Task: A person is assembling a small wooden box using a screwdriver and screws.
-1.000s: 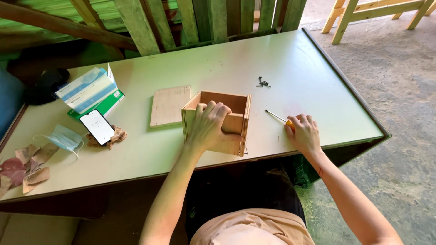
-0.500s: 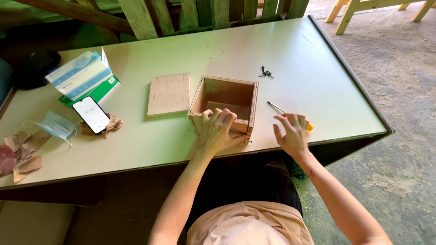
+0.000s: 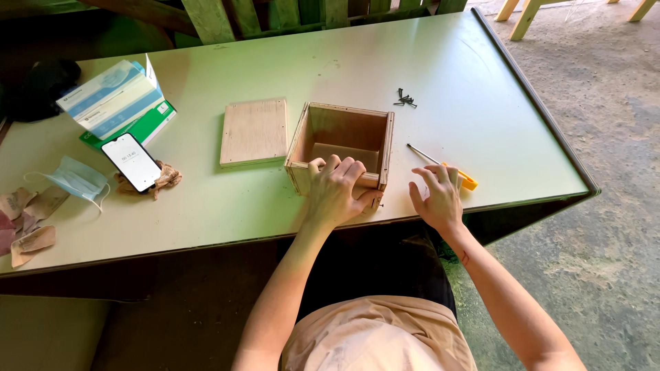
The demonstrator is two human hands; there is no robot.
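Head view: the open wooden box (image 3: 342,142) is gripped at its near wall by the left hand (image 3: 339,190). Just right of the box, the yellow-handled screwdriver (image 3: 443,166) is touched by the right hand (image 3: 437,198), fingers spread, nothing clasped.

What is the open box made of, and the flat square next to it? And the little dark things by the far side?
The open box looks like bare plywood: pale brown, with faint grain, no paint. The flat square panel looks the same, with a lighter edge. The little dark screws look like metal, though they are too small to be sure. The left hand grips the box's near wall.
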